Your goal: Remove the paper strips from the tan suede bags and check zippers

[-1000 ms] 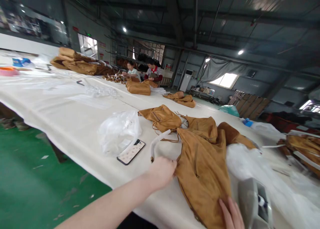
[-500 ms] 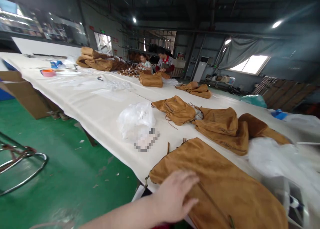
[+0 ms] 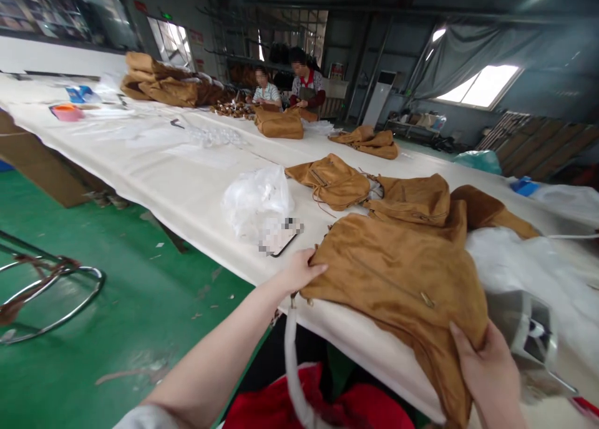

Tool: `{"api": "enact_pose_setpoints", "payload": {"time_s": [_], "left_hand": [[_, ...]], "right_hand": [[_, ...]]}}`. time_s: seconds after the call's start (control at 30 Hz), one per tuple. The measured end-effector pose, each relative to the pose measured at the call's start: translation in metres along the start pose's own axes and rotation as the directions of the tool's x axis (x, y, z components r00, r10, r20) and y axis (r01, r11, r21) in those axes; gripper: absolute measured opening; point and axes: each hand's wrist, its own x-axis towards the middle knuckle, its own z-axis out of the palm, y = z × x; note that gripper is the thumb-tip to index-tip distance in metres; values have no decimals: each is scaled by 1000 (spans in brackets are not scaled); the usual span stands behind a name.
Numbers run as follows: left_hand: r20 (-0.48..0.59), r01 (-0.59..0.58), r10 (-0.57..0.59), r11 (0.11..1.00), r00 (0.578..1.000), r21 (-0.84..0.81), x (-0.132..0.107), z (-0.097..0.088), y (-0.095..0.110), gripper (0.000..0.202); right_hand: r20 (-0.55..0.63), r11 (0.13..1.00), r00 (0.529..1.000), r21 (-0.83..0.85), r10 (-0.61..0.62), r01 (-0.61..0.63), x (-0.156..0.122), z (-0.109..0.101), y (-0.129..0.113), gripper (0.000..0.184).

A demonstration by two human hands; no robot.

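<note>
A tan suede bag (image 3: 397, 279) lies flat at the near edge of the long white table (image 3: 187, 192). My left hand (image 3: 299, 270) grips its left corner, where a white wrapped strap (image 3: 292, 360) hangs down over the table edge. My right hand (image 3: 486, 369) pinches the bag's lower right corner. Behind it lie more tan bags (image 3: 412, 198) in a loose heap. A phone (image 3: 281, 238) rests just beyond my left hand, next to a clear plastic bag (image 3: 257, 201).
White wrapping plastic (image 3: 528, 270) and a grey tape dispenser (image 3: 531, 332) sit at the right. Two people (image 3: 285, 88) work at the far end beside stacked tan bags (image 3: 159, 82). A metal stool ring (image 3: 51, 291) and a cardboard box (image 3: 37, 163) stand on the green floor.
The bag was pulled to the table edge and spread flat. My left hand went from its top surface to its left corner, and my right hand took hold of the right corner.
</note>
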Motion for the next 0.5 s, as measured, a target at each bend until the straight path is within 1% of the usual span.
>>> {"api": "enact_pose_setpoints", "payload": {"time_s": [0.03,0.07,0.1,0.13,0.17,0.2,0.23,0.27,0.3,0.33,0.37,0.4,0.43,0.47,0.5], "left_hand": [[-17,-15,14,999,1000,-46,11,-2,1,28],[-35,-23,20,996,999,-86,21,-4,1,28],[-52,-25,19,992,998,-123,30,-5,1,29],[-60,-22,13,987,998,-158,36,-6,0,30],[-59,-17,5,981,998,-194,39,-6,-2,32],[-48,-7,-4,973,999,-230,40,-5,-5,32],[-29,6,-14,964,999,-268,38,-4,-8,32],[-5,23,-26,952,1000,-304,34,-2,-11,33],[20,45,-41,940,999,-339,29,-1,-14,34],[47,71,-58,925,997,-372,23,2,-16,37],[73,98,-75,909,994,-405,18,4,-18,41],[102,126,-90,890,991,-438,13,5,-17,45],[128,151,-102,870,987,-470,8,7,-16,48],[150,172,-111,849,982,-499,4,8,-13,51],[169,189,-117,832,979,-522,0,9,-9,54]], "right_hand": [[21,998,1000,-59,5,-4,13,0,-11,54],[-4,994,1000,-108,-29,28,23,1,-22,58],[-68,989,994,-128,-80,71,28,2,-34,62],[-143,986,980,-116,-139,122,28,3,-48,64],[-204,983,962,-65,-182,173,24,4,-62,63],[-221,976,953,20,-208,218,14,7,-77,58],[-159,960,962,138,-222,244,2,11,-92,51],[-27,933,968,260,-251,249,-13,18,-107,42],[151,902,938,356,-312,242,-28,26,-120,36],[310,877,876,428,-368,217,-42,36,-133,33],[427,859,809,481,-405,177,-55,46,-144,31],[496,840,753,526,-432,135,-65,58,-153,32],[525,820,727,565,-443,92,-73,68,-161,34],[526,797,724,601,-446,54,-78,77,-167,36],[513,774,735,632,-442,24,-82,84,-172,38]]}}
